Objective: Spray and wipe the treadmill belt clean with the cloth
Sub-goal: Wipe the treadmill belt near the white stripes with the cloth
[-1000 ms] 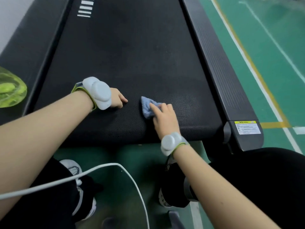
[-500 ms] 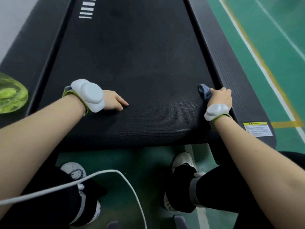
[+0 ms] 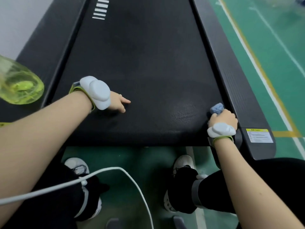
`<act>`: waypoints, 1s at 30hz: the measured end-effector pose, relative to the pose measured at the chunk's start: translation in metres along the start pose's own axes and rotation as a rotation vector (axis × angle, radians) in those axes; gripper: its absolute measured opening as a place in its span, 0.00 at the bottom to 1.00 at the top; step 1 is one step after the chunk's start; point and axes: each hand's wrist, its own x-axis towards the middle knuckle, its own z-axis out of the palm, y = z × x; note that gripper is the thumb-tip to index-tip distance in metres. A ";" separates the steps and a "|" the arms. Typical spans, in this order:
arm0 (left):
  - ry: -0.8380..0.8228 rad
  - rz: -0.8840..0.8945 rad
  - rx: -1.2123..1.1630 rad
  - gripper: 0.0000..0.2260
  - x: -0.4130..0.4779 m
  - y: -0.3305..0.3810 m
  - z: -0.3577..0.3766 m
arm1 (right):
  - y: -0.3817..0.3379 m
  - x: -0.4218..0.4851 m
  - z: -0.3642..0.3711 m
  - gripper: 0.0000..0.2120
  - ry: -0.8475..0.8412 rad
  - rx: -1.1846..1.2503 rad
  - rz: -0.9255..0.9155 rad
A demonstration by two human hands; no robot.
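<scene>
Wiping seems to be under way, as far as I am judging: the right hand (image 3: pixel 222 117) is gripping a small crumpled blue cloth (image 3: pixel 217 108), fingers curled around the bundle, and is pressing it on the black textured treadmill belt (image 3: pixel 148 63) at about 4 o'clock of the view, just beside the dark ribbed right side rail (image 3: pixel 231 71). The left hand (image 3: pixel 118 103) is holding nothing; it is resting on the belt at about 8 o'clock, index finger stretched out.

The translucent yellow-green spray bottle (image 3: pixel 21 86) is standing on the black left side rail (image 3: pixel 41 52) at 9 o'clock, apart from both hands, so the spraying is probably done for this part. A faint shiny patch (image 3: pixel 184 113) is showing on the belt between the hands, nearer to the cloth; probably it is moisture. Toward 12 o'clock, near the white printed stripes (image 3: pixel 100 9), the belt is looking dull and dry, so most of its length is likely waiting for the cloth.
</scene>
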 end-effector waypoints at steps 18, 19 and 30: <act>-0.013 0.098 0.025 0.34 0.014 -0.004 0.000 | -0.081 -0.026 0.040 0.15 0.214 -0.120 -0.810; -0.015 0.097 0.024 0.34 0.016 -0.002 0.000 | -0.071 -0.008 0.035 0.15 0.199 -0.138 -0.727; 0.012 0.004 -0.004 0.31 0.016 -0.014 -0.012 | -0.070 0.073 0.017 0.14 -0.003 -0.123 -0.294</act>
